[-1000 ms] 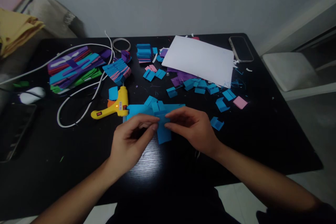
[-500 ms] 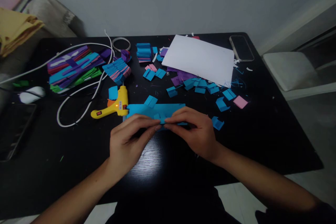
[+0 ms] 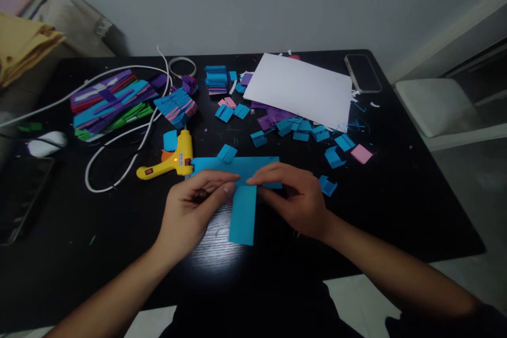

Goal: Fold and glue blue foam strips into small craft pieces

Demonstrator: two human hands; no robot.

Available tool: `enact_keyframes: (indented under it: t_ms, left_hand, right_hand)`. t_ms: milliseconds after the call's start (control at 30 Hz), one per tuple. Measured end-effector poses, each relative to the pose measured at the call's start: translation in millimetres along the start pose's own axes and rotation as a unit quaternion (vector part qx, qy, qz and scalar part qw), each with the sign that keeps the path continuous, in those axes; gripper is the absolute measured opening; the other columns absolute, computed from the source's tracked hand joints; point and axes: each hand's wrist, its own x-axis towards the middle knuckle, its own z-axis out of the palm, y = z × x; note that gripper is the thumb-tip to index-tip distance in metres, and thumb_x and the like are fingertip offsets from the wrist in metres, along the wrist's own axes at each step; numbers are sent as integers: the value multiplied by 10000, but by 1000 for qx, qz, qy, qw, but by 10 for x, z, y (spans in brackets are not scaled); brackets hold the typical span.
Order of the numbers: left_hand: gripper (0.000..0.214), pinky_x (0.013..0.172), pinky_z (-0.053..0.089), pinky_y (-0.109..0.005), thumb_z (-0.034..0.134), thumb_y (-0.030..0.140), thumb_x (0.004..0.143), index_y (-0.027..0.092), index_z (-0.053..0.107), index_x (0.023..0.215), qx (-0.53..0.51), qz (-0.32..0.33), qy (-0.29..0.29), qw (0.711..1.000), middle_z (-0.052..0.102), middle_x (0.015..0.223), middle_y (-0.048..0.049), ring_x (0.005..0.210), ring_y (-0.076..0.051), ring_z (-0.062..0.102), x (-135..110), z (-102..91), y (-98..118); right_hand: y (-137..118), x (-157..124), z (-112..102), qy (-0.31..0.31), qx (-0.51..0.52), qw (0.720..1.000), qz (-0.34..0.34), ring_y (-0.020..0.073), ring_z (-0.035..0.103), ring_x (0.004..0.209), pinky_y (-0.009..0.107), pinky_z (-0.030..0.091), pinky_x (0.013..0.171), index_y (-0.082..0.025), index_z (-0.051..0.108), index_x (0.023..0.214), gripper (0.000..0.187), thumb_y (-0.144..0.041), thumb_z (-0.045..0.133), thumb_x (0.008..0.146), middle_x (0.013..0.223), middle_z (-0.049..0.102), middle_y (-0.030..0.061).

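Note:
A blue paper strip extends toward me from between my hands, its upper end at my fingertips. My left hand pinches the strip's upper left edge between thumb and fingers. On the other side my right hand has its thumb and fingers closed at the upper right edge. Just beyond them lies a wider blue paper sheet, partly covered by my fingers. One small folded blue piece rests on its far edge. Left of the sheet, a yellow glue gun lies with its light glowing.
Bundled coloured paper strips and a white cable lie at the left, near a white mouse. Folded blue pieces are scattered on the right. White paper and a phone lie at the back of the black table.
The blue strip, formerly folded up between my fingertips, now lies opened out toward me. My fingers have spread slightly apart to its two sides.

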Motion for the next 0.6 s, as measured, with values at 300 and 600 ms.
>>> enact_keyframes:
  t_ms: [300, 600]
  left_hand:
    - [206, 649, 539, -199, 759, 141, 876, 225, 595, 968, -79, 48, 2, 996, 613, 804, 40, 679, -88, 585, -8, 111, -51]
    - [65, 610, 539, -220, 713, 175, 910, 193, 651, 905, 18, 70, 40, 997, 656, 746, 10, 650, -111, 643, 18, 87, -13]
  right_hand:
    - [-39, -27, 80, 42, 60, 981, 182, 122, 712, 668, 213, 554, 583, -229, 715, 972, 155, -237, 820, 859, 771, 757, -27]
    - [-30, -30, 56, -23, 116, 977, 180, 169, 779, 903, 300, 652, 847, -228, 771, 1050, 221, -149, 788, 845, 981, 801, 26]
